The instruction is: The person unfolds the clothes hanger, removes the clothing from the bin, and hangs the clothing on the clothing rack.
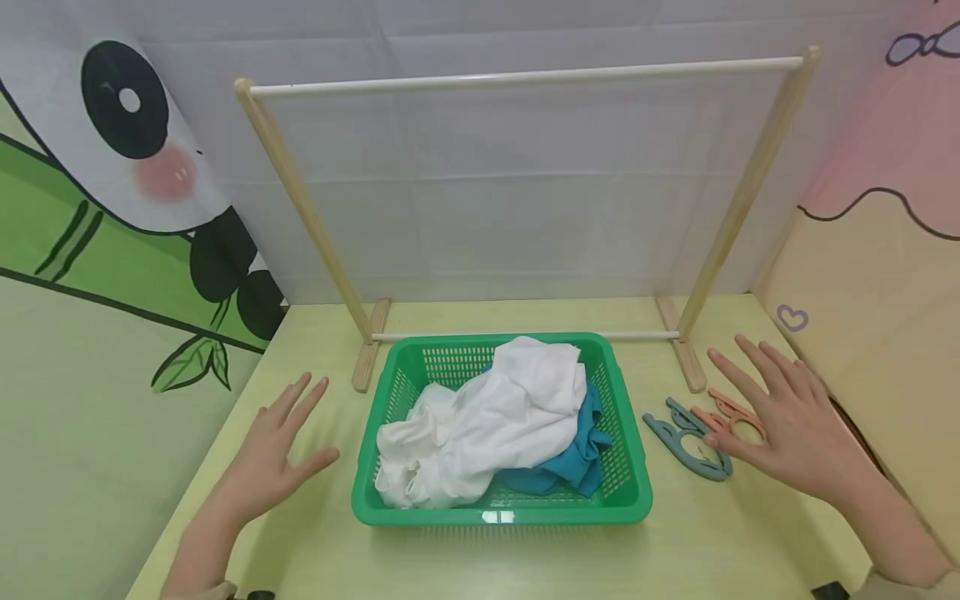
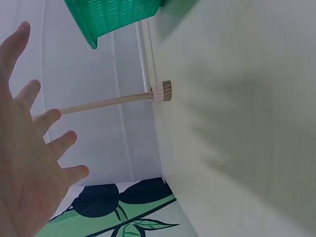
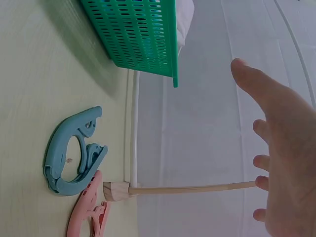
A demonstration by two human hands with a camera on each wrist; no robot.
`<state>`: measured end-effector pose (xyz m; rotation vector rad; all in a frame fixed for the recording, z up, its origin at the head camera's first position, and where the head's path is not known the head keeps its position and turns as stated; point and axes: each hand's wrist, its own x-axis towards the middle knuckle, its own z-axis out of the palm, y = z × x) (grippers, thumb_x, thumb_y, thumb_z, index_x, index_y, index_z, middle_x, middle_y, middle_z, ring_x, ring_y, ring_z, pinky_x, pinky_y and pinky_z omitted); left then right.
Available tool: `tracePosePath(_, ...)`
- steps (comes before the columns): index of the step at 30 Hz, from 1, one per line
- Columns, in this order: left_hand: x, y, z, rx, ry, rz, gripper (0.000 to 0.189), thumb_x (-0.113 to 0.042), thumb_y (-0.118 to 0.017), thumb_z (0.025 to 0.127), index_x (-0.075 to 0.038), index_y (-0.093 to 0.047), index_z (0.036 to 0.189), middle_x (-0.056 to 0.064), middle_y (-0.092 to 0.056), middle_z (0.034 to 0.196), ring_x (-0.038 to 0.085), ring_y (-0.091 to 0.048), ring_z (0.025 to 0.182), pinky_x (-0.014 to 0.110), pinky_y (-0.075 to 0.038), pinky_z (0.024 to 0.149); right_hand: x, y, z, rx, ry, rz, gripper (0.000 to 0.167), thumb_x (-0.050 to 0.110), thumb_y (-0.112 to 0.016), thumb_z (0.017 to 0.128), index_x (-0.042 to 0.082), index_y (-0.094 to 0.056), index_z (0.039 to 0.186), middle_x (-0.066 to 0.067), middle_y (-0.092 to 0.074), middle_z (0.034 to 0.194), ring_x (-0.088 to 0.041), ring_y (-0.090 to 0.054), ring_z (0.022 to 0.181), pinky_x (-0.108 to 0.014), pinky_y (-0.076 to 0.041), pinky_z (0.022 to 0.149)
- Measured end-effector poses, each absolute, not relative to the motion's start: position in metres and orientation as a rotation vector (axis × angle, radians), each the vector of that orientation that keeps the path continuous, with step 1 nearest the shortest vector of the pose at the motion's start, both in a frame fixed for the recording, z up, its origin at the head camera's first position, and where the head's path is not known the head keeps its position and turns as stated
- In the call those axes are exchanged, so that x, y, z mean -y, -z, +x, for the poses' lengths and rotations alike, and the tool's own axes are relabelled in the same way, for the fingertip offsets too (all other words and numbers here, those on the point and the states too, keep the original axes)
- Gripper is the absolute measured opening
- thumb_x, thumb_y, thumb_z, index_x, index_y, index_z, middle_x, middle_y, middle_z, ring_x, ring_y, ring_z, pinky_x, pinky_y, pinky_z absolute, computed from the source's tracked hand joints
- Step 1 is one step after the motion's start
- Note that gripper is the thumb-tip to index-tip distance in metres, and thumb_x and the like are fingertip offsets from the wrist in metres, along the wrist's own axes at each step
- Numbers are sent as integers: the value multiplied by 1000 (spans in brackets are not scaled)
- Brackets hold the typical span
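My left hand (image 1: 262, 467) hovers over the table, left of a green plastic basket (image 1: 501, 516), with fingers spread and nothing held. On the other side my right hand (image 1: 802, 425) is likewise spread and holds nothing. Below and beside it lie two folding clothes hangers, a blue-grey one (image 1: 686, 454) and a salmon-pink one (image 1: 731, 406), the pink one partly hidden by the hand. In the basket are crumpled white cloth (image 1: 517, 408) and blue cloth (image 1: 581, 467) partly beneath it. The right wrist view shows the blue-grey hanger (image 3: 69, 153) flat on the table, near the pink hanger (image 3: 86, 210).
Behind the basket stands a wooden rack with a white top bar (image 1: 525, 79), two slanting posts and flat feet (image 1: 367, 358). A pale curtain (image 1: 480, 233) hangs behind it. Printed panels (image 1: 877, 308) flank the pale yellow table (image 1: 510, 567).
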<state>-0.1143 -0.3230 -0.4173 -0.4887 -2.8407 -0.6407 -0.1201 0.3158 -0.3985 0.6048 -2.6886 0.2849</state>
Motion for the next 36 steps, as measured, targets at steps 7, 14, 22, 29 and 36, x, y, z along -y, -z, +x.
tracePosePath(7, 316, 432, -94, 2846, 788, -406, 89, -31, -75, 87, -29, -22, 158, 13, -23, 164, 49, -30, 143, 74, -27, 106, -317, 406, -119, 2653, -324, 604, 99, 50, -82, 71, 27, -33, 155, -13, -23, 164, -43, -24, 146, -57, -8, 123)
tracePosePath(14, 307, 444, -75, 2798, 822, -381, 87, -26, -74, 89, -27, -22, 158, 8, -32, 161, -8, -15, 147, -4, -8, 106, -318, 416, -119, 2643, -417, 596, 97, 45, -83, 71, 25, -36, 154, -13, -26, 162, -45, -28, 142, -66, -20, 111)
tracePosePath(22, 296, 457, -62, 2730, 840, -384, 88, -21, -77, 86, -22, -26, 157, 14, -40, 155, -20, -16, 140, -6, -10, 105, -320, 427, -118, 2648, -480, 587, 97, 39, -85, 72, 24, -36, 154, -16, -28, 161, -47, -29, 141, -65, -16, 116)
tracePosePath(29, 288, 466, -54, 2637, 977, -403, 79, -7, -70, 89, -19, -30, 156, 14, -45, 152, -20, -29, 133, -4, -18, 103, -320, 433, -116, 2672, -502, 562, 97, 38, -85, 72, 24, -36, 154, -16, -29, 160, -45, -28, 142, -68, -18, 112)
tracePosePath(36, 280, 470, -48, 2649, 975, -380, 78, -13, -71, 90, -22, -31, 156, 10, -45, 152, -17, -29, 134, -4, -17, 103, -322, 443, -114, 2693, -516, 549, 97, 39, -85, 73, 25, -33, 155, -15, -29, 160, -42, -26, 144, -70, -21, 106)
